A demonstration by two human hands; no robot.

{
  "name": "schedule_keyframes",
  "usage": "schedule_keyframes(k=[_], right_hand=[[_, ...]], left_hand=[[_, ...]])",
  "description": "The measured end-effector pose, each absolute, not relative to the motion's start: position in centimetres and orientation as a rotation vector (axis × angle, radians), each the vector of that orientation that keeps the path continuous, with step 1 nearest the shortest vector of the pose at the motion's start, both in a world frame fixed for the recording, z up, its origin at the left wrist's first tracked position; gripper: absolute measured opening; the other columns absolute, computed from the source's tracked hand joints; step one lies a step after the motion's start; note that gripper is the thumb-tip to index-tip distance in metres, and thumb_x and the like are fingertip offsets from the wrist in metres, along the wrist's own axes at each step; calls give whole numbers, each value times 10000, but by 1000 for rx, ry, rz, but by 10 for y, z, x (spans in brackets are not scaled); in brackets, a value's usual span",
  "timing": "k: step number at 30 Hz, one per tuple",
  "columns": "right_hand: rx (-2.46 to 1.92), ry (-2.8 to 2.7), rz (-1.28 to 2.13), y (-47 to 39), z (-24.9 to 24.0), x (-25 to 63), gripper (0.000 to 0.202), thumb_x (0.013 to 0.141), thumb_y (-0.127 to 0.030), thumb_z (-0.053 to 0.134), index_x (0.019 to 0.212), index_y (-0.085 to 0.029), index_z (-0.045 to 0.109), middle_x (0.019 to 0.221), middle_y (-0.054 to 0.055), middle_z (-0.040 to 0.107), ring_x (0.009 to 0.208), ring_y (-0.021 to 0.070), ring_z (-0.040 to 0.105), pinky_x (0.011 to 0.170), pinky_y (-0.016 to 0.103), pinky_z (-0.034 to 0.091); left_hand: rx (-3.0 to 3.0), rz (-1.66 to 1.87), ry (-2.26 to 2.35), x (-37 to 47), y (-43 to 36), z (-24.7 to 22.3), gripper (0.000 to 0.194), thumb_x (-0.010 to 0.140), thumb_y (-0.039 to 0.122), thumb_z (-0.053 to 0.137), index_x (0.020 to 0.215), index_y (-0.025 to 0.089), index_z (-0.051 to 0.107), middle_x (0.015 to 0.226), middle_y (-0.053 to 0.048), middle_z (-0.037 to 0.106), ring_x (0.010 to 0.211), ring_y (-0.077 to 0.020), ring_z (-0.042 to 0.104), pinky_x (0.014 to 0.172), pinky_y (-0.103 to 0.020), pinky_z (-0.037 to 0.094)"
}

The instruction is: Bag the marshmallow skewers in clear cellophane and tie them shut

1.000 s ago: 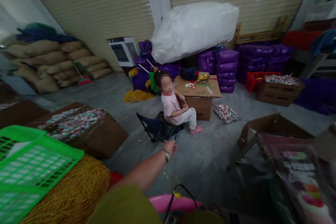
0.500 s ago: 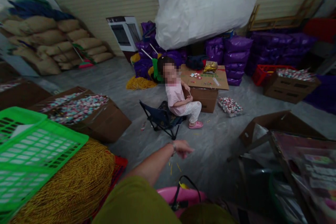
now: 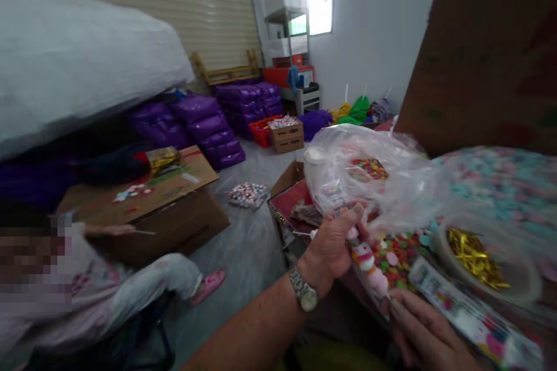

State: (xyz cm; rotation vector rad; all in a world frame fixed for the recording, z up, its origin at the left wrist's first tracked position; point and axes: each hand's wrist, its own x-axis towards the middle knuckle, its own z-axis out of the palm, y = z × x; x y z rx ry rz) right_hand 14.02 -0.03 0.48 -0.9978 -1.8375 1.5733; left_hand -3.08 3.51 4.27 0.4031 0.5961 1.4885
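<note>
My left hand (image 3: pixel 333 246), with a watch at the wrist, has its fingers closed round the upper end of a candy skewer (image 3: pixel 368 264) of pink, white and orange pieces in a clear wrapper. At the skewer's lower end, the fingertips of my right hand (image 3: pixel 420 324) pinch its stick. Beneath and beside the hands lie loose colourful candies (image 3: pixel 394 258). A printed wrapper packet (image 3: pixel 474 313) is just right of the skewer, next to a round bowl (image 3: pixel 533 284) with gold twist ties (image 3: pixel 474 258).
A large clear bag (image 3: pixel 418 174) and a heap of blue and pink candies (image 3: pixel 500 179) are behind the hands. At left, a seated person (image 3: pixel 143 290) is by a cardboard box (image 3: pixel 187 223). A candy bag (image 3: pixel 247 194) lies on the floor near purple bundles (image 3: pixel 217 133).
The view has swung right, to the candy table. My left hand, earlier stretched out over the floor, now holds the skewer. My right hand has come into view.
</note>
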Motion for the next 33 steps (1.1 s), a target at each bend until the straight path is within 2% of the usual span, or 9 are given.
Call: schedule_keyframes(k=[6,9,11,14,17,20,25,29,33], right_hand=[[-969,-1760,1599,11,-18,151,423,935,-489,276,665,-212,448,417,-48,399,364,113,361,376,196,337],[-1045,-1882,1215,17,-34,154,385,914,-472,354,705,-202,531,514,17,533,454,150,483,442,225,398],[-1113,-1896,855,21,-41,155,327,890,-439,402,853,-184,603,648,74,617,553,191,557,499,258,427],[-1156,-1936,432,26,-43,156,318,905,-356,364,965,-173,616,683,82,638,531,194,569,482,263,421],[-1174,-1940,587,27,-37,161,310,926,-353,356,841,-189,606,567,13,575,457,152,524,442,224,405],[-1226,-1865,797,24,-32,166,359,924,-408,374,701,-193,554,506,-22,499,451,136,491,432,207,393],[-1190,-1841,954,15,-31,173,349,936,-384,367,681,-193,508,546,-24,502,498,126,494,463,195,402],[-1156,-1853,710,13,-33,175,334,943,-321,363,663,-197,495,497,-26,498,443,126,489,448,204,394],[-1125,-1916,309,17,-42,174,285,948,-247,324,805,-163,556,630,43,614,524,156,586,507,226,438]], left_hand=[[265,1389,698,-1,53,37,251,657,321,743,761,149,593,485,53,514,411,-83,481,509,-236,448],[279,1410,763,17,55,29,311,646,397,747,717,146,577,432,51,493,394,-96,479,496,-242,439],[291,1440,798,33,55,19,386,617,459,757,625,144,534,393,44,472,382,-93,465,486,-232,424],[263,1444,784,47,54,7,437,568,487,782,612,144,515,436,27,513,428,-89,493,517,-218,427],[299,1376,707,42,58,6,459,547,473,799,753,135,567,596,-19,617,547,-127,574,576,-241,461],[339,1321,706,32,68,12,454,553,356,819,877,158,570,607,5,609,543,-139,585,520,-230,448],[266,1373,753,38,81,17,297,601,259,770,746,161,530,480,65,506,421,-87,498,477,-215,435],[306,1338,756,61,77,9,356,578,320,777,599,159,460,411,68,465,374,-74,447,487,-232,448],[275,1228,815,84,66,-5,462,550,434,779,548,176,396,373,76,419,359,-74,422,477,-226,425]])
